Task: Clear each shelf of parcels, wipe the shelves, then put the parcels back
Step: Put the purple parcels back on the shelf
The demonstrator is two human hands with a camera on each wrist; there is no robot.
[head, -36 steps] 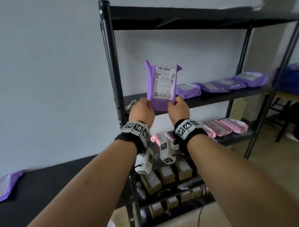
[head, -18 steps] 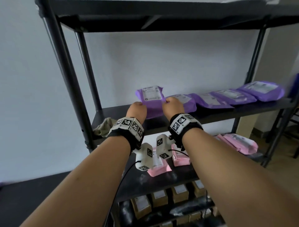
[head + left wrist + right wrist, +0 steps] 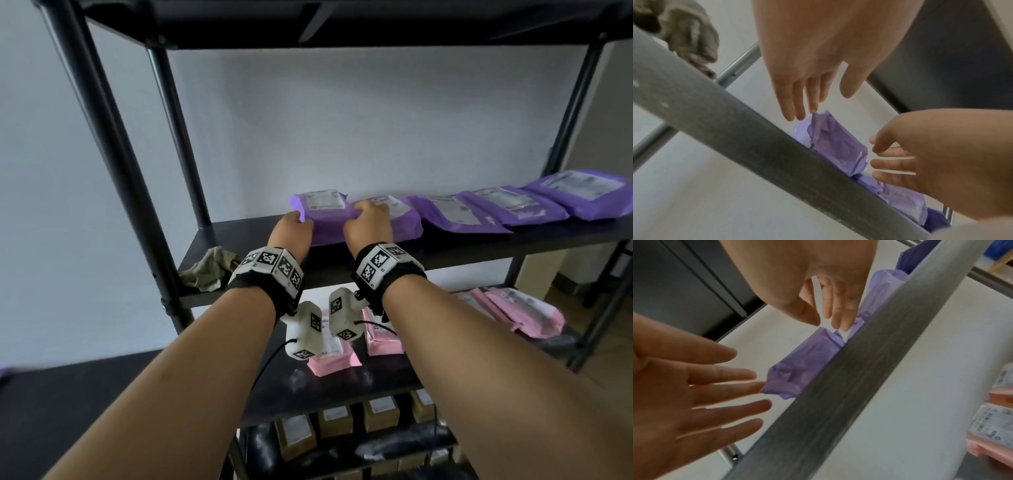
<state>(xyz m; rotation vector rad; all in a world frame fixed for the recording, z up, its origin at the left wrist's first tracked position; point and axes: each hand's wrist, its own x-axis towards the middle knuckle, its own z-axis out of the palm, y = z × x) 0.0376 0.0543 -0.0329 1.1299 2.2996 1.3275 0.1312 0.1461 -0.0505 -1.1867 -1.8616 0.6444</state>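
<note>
A purple parcel [image 3: 325,214] with a white label lies flat at the left end of a row of purple parcels [image 3: 496,205] on the black middle shelf [image 3: 239,236]. My left hand [image 3: 293,228] is at its left end and my right hand [image 3: 368,221] at its right end. In the left wrist view the left hand [image 3: 807,104] has straight fingers, the tips just touching the parcel [image 3: 834,142]. In the right wrist view the right hand [image 3: 835,318] also has straight fingers, beside the parcel [image 3: 805,363]. Neither hand grips it.
A crumpled grey-green rag [image 3: 209,270] lies at the shelf's left front corner. Pink parcels [image 3: 524,308] sit on the shelf below, brown boxes [image 3: 376,414] lower down. Black uprights [image 3: 113,144] frame the left side, and a dark shelf [image 3: 342,24] hangs overhead.
The purple parcel went from upright in both hands to lying flat on the shelf. Both hands have let go of it and their fingers have straightened.
</note>
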